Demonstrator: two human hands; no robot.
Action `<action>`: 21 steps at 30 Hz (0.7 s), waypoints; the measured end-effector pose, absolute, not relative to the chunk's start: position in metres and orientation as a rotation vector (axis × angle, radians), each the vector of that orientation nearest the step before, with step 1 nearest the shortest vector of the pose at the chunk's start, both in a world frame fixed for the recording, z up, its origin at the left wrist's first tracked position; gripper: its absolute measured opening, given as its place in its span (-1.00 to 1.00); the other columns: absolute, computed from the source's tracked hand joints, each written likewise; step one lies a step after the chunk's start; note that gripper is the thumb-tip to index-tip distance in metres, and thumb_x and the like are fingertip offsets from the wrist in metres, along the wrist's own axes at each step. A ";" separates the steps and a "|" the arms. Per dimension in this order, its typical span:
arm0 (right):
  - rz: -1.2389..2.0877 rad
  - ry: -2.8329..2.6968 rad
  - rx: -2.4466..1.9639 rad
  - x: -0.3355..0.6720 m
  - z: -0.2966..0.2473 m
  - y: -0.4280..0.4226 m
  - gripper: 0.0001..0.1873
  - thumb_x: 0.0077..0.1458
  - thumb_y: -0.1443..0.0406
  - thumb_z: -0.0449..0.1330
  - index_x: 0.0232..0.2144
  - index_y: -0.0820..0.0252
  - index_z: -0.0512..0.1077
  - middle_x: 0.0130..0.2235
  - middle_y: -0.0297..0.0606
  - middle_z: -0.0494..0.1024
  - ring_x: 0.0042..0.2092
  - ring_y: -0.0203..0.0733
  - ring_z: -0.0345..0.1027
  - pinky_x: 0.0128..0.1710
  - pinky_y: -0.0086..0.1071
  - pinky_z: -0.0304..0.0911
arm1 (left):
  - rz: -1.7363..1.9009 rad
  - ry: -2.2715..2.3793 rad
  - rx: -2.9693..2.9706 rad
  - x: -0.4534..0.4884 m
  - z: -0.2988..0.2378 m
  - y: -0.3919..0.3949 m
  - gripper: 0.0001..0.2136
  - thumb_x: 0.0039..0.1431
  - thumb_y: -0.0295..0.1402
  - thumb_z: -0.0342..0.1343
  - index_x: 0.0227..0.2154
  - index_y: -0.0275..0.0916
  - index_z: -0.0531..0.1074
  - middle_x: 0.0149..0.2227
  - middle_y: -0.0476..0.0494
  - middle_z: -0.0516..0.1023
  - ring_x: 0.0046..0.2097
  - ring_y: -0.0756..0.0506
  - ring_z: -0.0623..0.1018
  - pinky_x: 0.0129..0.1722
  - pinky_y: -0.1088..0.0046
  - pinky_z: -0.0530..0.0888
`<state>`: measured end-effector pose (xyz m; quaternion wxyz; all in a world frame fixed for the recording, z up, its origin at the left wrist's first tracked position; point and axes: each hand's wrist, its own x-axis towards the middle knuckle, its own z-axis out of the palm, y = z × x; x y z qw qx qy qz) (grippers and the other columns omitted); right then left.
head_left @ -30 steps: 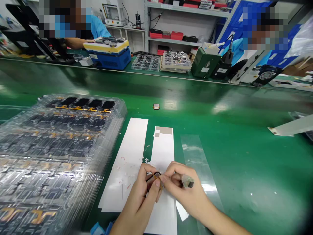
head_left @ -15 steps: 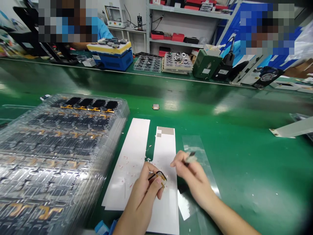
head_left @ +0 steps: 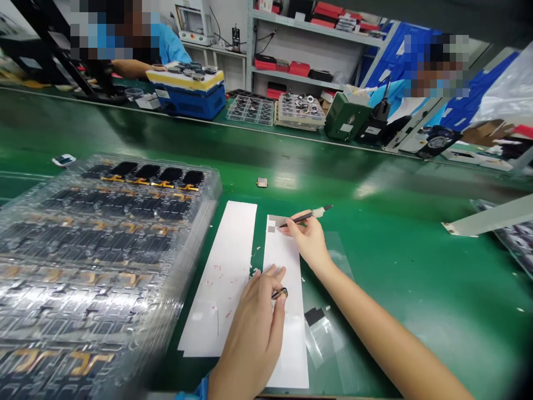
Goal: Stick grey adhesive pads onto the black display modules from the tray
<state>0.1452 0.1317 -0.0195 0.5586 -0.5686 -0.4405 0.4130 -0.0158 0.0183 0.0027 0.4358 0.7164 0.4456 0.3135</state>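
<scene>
My left hand (head_left: 259, 328) rests over the right-hand white strip (head_left: 287, 355). Its thumb and fingers are closed on a small black-rimmed display part (head_left: 281, 293), mostly hidden by the hand; a golden bit shows. Further up the same strip, my right hand (head_left: 310, 236) pinches a slim black pointed tool (head_left: 306, 217) with a pale wrapping near its back end. Its tip is at the grey adhesive pieces (head_left: 271, 228) at the strip's top. A second white strip (head_left: 233, 250) with reddish scraps lies to the left.
Stacked clear trays (head_left: 166, 222) with black displays fill the left. A small part (head_left: 262, 182) lies beyond the strips. Clear film (head_left: 345, 344) is under my right forearm. A metal bracket (head_left: 487, 216) juts in at right. Two people sit across the bench, behind a blue box (head_left: 187, 97).
My right hand has moved up and left to the top of the white strip with the tool. My left hand has turned palm down and lowered onto the strip, still holding the part.
</scene>
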 end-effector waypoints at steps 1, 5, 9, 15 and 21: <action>0.967 -1.028 -1.345 0.144 -0.021 0.132 -0.64 -0.06 0.05 0.32 -0.39 0.10 0.29 -0.42 -0.33 0.47 -0.46 -0.18 0.50 -0.27 -0.20 0.47 | 0.769 1.118 1.813 -0.015 0.002 0.019 -0.88 0.34 -0.48 -0.14 -0.17 -0.17 0.26 0.17 -0.34 0.42 0.28 -0.22 0.29 0.26 -0.07 0.10; 0.959 -1.000 -1.349 0.141 -0.021 0.131 -0.68 -0.07 0.11 0.34 -0.40 0.12 0.32 -0.45 -0.30 0.51 -0.42 -0.16 0.52 -0.25 -0.23 0.45 | 0.742 1.146 1.935 -0.015 0.001 0.022 -0.84 0.33 -0.53 -0.16 -0.13 -0.21 0.24 0.10 -0.37 0.49 0.23 -0.20 0.38 0.30 -0.08 0.02; 0.982 -0.972 -1.325 0.138 -0.018 0.132 -0.69 -0.08 0.12 0.35 -0.42 0.14 0.35 -0.45 -0.28 0.55 -0.39 -0.15 0.53 -0.22 -0.22 0.45 | 0.738 1.164 1.986 -0.015 0.001 0.023 -0.83 0.33 -0.55 -0.16 -0.14 -0.20 0.25 0.08 -0.35 0.51 0.20 -0.20 0.42 0.30 -0.08 0.01; 1.076 -0.929 -1.233 0.137 0.002 0.122 -0.66 -0.11 0.11 0.38 -0.41 0.15 0.36 -0.41 -0.26 0.60 -0.37 -0.16 0.56 -0.16 -0.21 0.47 | 0.743 1.181 1.996 -0.015 -0.001 0.024 -0.83 0.34 -0.53 -0.17 -0.11 -0.20 0.24 0.06 -0.32 0.52 0.18 -0.18 0.43 0.30 -0.05 0.01; 1.025 -0.852 -1.148 0.140 0.038 0.065 -0.74 -0.01 0.22 0.38 -0.35 0.16 0.37 -0.37 -0.28 0.61 -0.34 -0.17 0.59 -0.31 -0.32 0.53 | 0.899 1.144 1.784 -0.016 0.005 0.021 -0.89 0.35 -0.43 -0.11 -0.21 -0.16 0.30 0.02 -0.29 0.51 0.10 -0.25 0.45 0.07 0.08 0.32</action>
